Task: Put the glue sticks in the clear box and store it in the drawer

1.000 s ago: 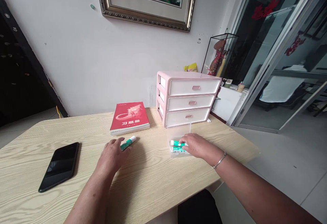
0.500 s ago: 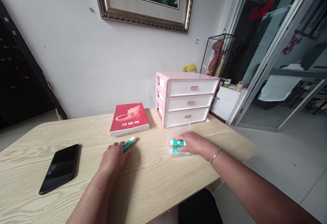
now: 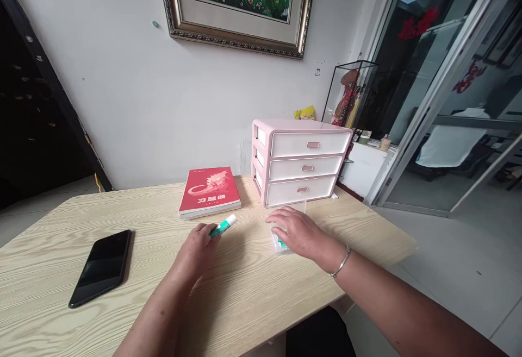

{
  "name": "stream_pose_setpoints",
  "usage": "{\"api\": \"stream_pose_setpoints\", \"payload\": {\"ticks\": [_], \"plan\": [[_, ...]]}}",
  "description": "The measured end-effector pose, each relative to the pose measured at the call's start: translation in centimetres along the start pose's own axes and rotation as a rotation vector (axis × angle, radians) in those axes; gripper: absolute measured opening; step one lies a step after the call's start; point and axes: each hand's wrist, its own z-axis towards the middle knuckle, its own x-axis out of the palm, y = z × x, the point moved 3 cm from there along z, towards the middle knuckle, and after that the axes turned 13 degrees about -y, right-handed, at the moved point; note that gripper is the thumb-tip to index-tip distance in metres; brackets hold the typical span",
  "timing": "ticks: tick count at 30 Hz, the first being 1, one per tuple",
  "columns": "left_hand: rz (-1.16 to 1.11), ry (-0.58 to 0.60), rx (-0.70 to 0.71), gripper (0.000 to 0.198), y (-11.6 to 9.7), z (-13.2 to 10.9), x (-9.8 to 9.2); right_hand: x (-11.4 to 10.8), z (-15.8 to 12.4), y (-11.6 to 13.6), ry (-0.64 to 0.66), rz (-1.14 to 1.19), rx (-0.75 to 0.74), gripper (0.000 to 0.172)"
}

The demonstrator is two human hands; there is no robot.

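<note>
The left hand (image 3: 196,252) is at the lower end of one green and white glue stick (image 3: 223,226). Its fingers are curled together and they cover that end of the stick, so it is hard to see if they really pinch it or only touch it. The stick's white cap points to the right, away from the hand.

The right hand (image 3: 298,232) is above a clear plastic box (image 3: 281,244), with the fingers a little spread and bent downward. The hand hides most of the box, and only a small green part (image 3: 279,246) shows inside it, so one cannot count what is there.

The box stands just in front of a pink drawer unit (image 3: 302,162) with three drawers, all shut. One red book (image 3: 209,191) lies left of this unit, and one black phone (image 3: 100,268) lies well apart, near the left edge of the wooden table (image 3: 244,286). The top of the framed picture (image 3: 238,6) is cut off by the view.
</note>
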Motion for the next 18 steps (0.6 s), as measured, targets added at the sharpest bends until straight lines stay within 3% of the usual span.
{"api": "stream_pose_setpoints", "payload": {"ticks": [4, 8, 11, 14, 18], "plan": [[-0.337, 0.137, 0.14, 0.035, -4.3, -1.8, 0.2, 0.4, 0.0, 4.6, 0.057, -0.061, -0.201, 0.028], [-0.48, 0.29, 0.129, 0.035, -6.9, -3.0, -0.1, 1.9, -1.7, 5.8, 0.123, -0.095, -0.196, 0.028], [-0.53, 0.32, 0.068, 0.044, -7.3, -3.0, -0.7, 2.3, -2.9, 4.1, 0.122, -0.072, -0.129, 0.033], [-0.506, 0.237, -0.038, 0.06, -6.6, -2.5, -1.4, 1.9, -3.5, 0.4, 0.077, -0.09, 0.015, 0.034], [-0.456, 0.158, -0.163, 0.061, -5.2, -1.9, -1.7, 1.2, -4.0, -4.5, 0.065, -0.149, 0.211, 0.031]]}}
